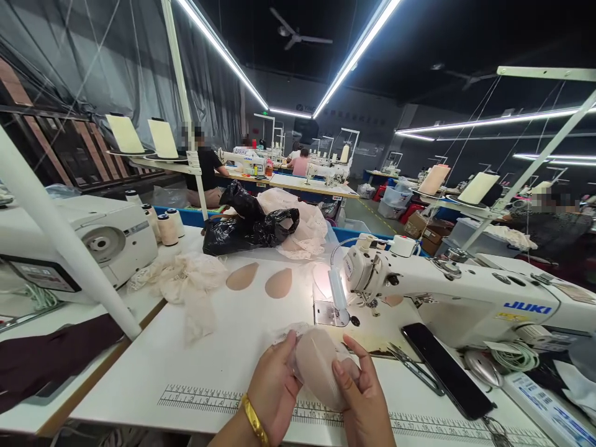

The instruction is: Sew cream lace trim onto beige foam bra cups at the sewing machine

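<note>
Between my two hands, over the front of the sewing table, is a beige bra cup (319, 366) with sheer fabric around it. My left hand (275, 386), a gold bangle at its wrist, closes on the cup's left edge with the thumb on top. My right hand (362, 388) pinches the right side, its index finger raised off the cup. Just beyond them stands the sewing machine (400, 279), its lamp lighting the needle plate (329, 313). Two flat, teardrop-shaped beige pads, a left one (242, 277) and a right one (278, 283), lie on the table farther back.
Cream lace fabric (186, 282) is heaped at left. A black plastic bag (251, 226) and more pale fabric (302, 217) sit behind. Thread snips (416, 369), a phone (447, 371) and a computer mouse (483, 368) lie at right. A printed ruler (200, 397) runs along the front edge.
</note>
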Tool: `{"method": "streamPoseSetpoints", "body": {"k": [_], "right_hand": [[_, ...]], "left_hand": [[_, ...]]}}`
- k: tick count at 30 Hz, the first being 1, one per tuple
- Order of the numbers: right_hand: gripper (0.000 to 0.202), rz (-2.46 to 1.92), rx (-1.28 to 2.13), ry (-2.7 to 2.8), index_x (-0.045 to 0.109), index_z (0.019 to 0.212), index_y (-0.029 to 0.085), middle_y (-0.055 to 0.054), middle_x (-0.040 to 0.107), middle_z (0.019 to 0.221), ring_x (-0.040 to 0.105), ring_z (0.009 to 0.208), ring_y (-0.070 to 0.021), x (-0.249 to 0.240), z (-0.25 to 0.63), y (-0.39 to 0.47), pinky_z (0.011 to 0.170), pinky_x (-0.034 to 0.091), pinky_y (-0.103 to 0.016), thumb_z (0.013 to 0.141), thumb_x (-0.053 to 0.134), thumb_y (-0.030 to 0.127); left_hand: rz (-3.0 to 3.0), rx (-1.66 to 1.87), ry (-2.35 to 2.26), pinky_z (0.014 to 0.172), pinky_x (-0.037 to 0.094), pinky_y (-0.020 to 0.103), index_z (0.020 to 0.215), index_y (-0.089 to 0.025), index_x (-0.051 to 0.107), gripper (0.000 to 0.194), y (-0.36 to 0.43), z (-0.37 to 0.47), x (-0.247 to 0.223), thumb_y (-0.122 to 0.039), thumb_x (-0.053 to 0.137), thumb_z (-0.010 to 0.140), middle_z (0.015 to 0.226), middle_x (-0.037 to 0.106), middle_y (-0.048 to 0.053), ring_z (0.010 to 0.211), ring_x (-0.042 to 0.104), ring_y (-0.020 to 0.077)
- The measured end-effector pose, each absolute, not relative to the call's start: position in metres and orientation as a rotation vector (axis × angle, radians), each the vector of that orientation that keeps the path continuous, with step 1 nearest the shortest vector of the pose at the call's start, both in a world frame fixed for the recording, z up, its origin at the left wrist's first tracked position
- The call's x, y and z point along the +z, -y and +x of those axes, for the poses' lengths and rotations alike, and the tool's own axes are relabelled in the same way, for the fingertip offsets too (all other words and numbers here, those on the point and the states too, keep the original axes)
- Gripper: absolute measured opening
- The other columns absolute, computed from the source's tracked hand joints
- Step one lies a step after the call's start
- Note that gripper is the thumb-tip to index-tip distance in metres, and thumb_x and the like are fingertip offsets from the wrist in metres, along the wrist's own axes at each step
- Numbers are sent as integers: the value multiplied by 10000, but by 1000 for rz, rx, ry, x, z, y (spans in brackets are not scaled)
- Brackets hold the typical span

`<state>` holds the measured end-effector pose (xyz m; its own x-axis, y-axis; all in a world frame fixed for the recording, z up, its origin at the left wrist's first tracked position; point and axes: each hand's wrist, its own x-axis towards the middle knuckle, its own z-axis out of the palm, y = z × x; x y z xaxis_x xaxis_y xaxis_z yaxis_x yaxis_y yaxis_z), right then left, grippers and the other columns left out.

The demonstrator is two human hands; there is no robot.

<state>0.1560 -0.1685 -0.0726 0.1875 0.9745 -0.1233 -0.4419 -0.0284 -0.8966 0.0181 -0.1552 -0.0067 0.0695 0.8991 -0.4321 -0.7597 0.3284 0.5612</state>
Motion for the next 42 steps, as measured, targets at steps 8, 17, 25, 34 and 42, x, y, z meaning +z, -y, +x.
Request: {"method": "streamPoseSetpoints", "body": {"k": [8, 17, 25, 34, 42], "right_hand": [[933, -972, 1287, 661, 469, 1469, 251, 28, 686, 762, 665, 736, -207, -76, 157, 169, 735, 539, -332, 698, 919, 523], [949, -949, 1259, 667, 445, 1490, 273, -36, 761, 920, 716, 898, -268, -74, 156, 170, 841, 569, -409, 705, 909, 533], [934, -1003, 1154, 791, 462, 1511, 252, -54, 776, 978, 738, 916, -273, -72, 165, 173, 855, 595, -405, 733, 899, 528], [952, -969, 1190, 717, 433, 1501, 254, -95, 778, 1070, 732, 955, -289, -71, 167, 168, 871, 572, -419, 716, 908, 511], [1004, -952, 1241, 698, 358, 1508, 266, -43, 783, 933, 724, 893, -257, -72, 169, 164, 867, 532, -378, 713, 920, 512]], "left_hand": [[301, 1299, -815, 874, 577, 335, 945, -144, 772, 369, 153, 26, -4, -437, 891, 755, 1052, 779, 110, 1057, 708, 291], [518, 1227, -829, 881, 533, 358, 1012, -135, 807, 545, 156, 25, 1, -499, 941, 629, 1096, 773, 138, 1115, 656, 337], [647, 1121, -725, 877, 522, 328, 1105, -173, 794, 481, 151, 31, 3, -497, 874, 759, 1089, 776, 115, 1026, 691, 279], [626, 1123, -768, 858, 535, 349, 1005, -130, 822, 550, 141, 40, 6, -583, 885, 698, 1006, 784, 142, 1038, 681, 326], [514, 1159, -761, 919, 537, 367, 1097, -168, 788, 533, 139, 40, 0, -544, 882, 731, 1060, 781, 117, 1070, 683, 318]]}}
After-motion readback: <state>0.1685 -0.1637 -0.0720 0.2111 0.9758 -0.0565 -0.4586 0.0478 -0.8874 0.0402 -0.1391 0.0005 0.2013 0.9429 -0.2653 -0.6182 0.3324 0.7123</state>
